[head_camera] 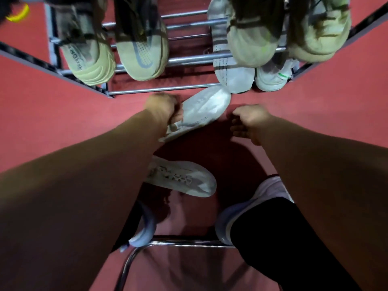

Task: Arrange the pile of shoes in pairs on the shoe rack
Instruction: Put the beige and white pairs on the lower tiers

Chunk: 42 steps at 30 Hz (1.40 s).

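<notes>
From the head camera, the left hand [160,108] grips a pale sneaker [199,111] by its heel just before the shoe rack [159,90], toe aimed at the rack's front bar, while the right hand [248,122] hovers half-curled, holding nothing. Looks like placing is underway; next, probably slot it beside its mate. The matching sneaker [182,179] lies nearer the person than the rack, part-hidden by the forearm, and the rack's top shoes are cropped and blurred.

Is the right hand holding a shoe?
No, the right hand is empty above the red floor; only the left hand grips the white shoe.
</notes>
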Available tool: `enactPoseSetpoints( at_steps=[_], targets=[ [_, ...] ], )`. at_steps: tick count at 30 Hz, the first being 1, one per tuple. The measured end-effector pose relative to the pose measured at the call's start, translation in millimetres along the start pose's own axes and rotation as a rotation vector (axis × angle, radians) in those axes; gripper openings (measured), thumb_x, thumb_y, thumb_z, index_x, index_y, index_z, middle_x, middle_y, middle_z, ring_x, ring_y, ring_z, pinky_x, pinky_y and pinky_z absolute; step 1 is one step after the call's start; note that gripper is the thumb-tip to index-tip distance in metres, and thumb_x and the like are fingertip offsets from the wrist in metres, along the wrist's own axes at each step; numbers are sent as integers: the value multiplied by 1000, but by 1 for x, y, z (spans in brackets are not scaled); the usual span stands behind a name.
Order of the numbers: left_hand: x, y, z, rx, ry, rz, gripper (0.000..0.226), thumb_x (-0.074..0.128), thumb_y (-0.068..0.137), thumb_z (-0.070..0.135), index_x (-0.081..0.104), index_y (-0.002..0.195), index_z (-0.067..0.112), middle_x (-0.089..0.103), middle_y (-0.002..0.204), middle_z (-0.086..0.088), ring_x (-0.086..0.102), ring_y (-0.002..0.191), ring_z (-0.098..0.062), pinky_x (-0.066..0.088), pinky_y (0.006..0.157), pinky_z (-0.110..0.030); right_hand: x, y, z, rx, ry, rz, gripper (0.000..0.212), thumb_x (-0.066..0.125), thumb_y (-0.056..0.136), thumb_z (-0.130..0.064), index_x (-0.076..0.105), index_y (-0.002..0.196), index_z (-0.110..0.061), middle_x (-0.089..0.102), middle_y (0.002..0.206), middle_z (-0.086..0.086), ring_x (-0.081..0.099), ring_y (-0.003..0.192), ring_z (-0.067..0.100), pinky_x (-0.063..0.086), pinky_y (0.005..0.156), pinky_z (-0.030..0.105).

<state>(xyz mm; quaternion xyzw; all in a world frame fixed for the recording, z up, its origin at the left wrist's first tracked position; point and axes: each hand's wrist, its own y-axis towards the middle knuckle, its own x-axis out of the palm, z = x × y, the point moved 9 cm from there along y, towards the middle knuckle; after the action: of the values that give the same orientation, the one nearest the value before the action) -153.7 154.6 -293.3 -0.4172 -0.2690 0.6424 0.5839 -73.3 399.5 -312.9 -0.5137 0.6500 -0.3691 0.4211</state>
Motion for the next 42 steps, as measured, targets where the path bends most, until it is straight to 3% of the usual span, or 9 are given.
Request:
enactPoseSetpoints(
  at_steps=[4, 7, 9, 14, 17, 21, 30, 36, 42],
  targets=[
    [-90, -2, -28, -33, 159, 162, 13, 57, 96, 8, 61, 87, 17, 66, 95, -6, 64, 68, -17, 57, 61, -24, 37, -4, 2, 122, 141, -32, 13, 59, 94, -26, 67, 97, -17, 64, 92, 3, 55, 76, 19, 53, 97, 55],
    [-143, -8, -58, -104, 368, 294, 24, 56, 92, 14, 68, 110, 3, 69, 91, -12, 66, 72, -26, 54, 65, -29, 53, -3, -3, 155, 294, 8, 13, 57, 99, -28, 62, 93, -18, 56, 82, -1, 53, 70, 16, 41, 103, 63],
    [-167, -17, -81, -165, 491, 331, 25, 58, 87, 19, 69, 99, 1, 72, 88, -20, 67, 71, -30, 52, 64, -35, 62, -4, 0, 146, 323, 12, 21, 59, 99, -35, 66, 111, -20, 64, 98, -4, 58, 80, 15, 39, 107, 61],
    [-152, -19, -124, -240, 647, 125, 20, 68, 84, 18, 69, 95, 1, 63, 82, -18, 64, 72, -29, 54, 66, -35, 60, -10, 7, 72, 284, 72, 44, 56, 95, -62, 64, 91, -19, 54, 58, -2, 63, 55, 16, 62, 68, 35],
    [-143, -18, -123, -185, 782, 71, 53, 75, 75, 31, 58, 117, 3, 66, 106, -16, 68, 93, -34, 58, 69, -36, 62, -14, 11, 51, 187, 14, 35, 50, 102, -44, 65, 104, -13, 49, 55, 0, 66, 52, 20, 62, 59, 35],
    [-144, -16, -130, -205, 823, 58, 66, 82, 74, 33, 56, 124, 0, 67, 108, -17, 67, 88, -31, 56, 66, -36, 63, -30, 20, 97, 159, -220, 27, 47, 92, -20, 65, 105, -5, 61, 63, 5, 75, 65, 22, 63, 63, 33],
    [-139, -36, -124, -189, 655, -202, 33, 81, 84, 22, 68, 109, 4, 66, 93, -15, 62, 78, -29, 52, 67, -37, 78, -71, -9, 80, 374, -373, 28, 48, 86, -18, 70, 98, -5, 75, 78, 4, 79, 87, 22, 63, 70, 30],
    [-155, -62, -105, -125, 429, -196, 11, 70, 80, 4, 69, 91, 5, 59, 85, -20, 53, 74, -28, 40, 59, -30, 97, -105, -15, 61, 354, -437, 32, 49, 91, -18, 71, 109, -2, 78, 89, 8, 78, 97, 24, 62, 79, 33],
    [-154, -51, -105, -94, 189, -141, 49, 78, 56, 19, 75, 100, -3, 73, 98, -30, 70, 78, -42, 58, 69, -47, 115, -112, -16, 59, 465, -476, 36, 55, 95, -14, 64, 127, 0, 78, 105, 13, 75, 108, 27, 62, 88, 36]
  ],
)
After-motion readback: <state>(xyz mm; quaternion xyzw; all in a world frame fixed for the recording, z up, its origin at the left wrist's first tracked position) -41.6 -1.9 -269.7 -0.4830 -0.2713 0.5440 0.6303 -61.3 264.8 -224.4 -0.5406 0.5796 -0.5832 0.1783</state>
